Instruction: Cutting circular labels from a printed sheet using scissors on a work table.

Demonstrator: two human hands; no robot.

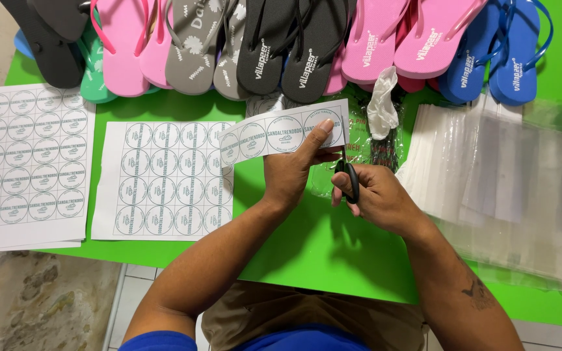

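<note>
My left hand [294, 170] pinches a long paper strip [274, 135] printed with round labels and holds it level above the green table [307, 247]. My right hand [373, 195] grips black-handled scissors [350, 178] just right of the strip's end, and the blades are hidden behind my left hand. A label sheet [164, 182] with a grid of circles lies flat to the left of my hands.
A stack of label sheets [27, 162] sits at the table's left end. Flip-flops in pink, grey, black and blue [294, 39] line the far edge. Clear plastic bags [508, 175] are piled on the right. A crumpled white scrap [383, 101] lies behind the scissors.
</note>
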